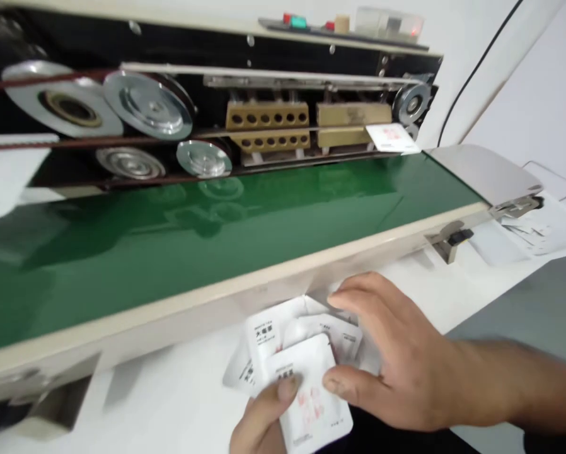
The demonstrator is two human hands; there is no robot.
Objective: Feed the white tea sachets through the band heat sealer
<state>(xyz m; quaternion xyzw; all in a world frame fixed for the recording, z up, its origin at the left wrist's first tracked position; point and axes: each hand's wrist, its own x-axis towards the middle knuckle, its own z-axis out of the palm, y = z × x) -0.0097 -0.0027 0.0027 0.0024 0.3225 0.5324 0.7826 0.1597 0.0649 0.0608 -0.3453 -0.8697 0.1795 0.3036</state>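
Observation:
White printed sachets lie in a loose, overlapping bunch at the bottom middle of the head view. My left hand (264, 422) is closed on the front sachet (314, 403), its thumb pressed flat over the printed face and its other fingers mostly hidden beneath. That sachet bears dark lettering and a red print. Behind it, more sachets (266, 331) fan out against the machine's front rail. To their right is my right hand (391, 353), fingers curved and apart from the thumb. Its thumb tip lies at the front sachet's right edge; whether it touches is unclear.
A band sealing machine with a green conveyor belt (245, 221) spans the view. One sachet (391, 139) hangs in its band at the right end, and a white packet (9, 170) is at the left. Metal wheels (150, 104) turn or stand exposed. White scraps (529, 233) lie at right.

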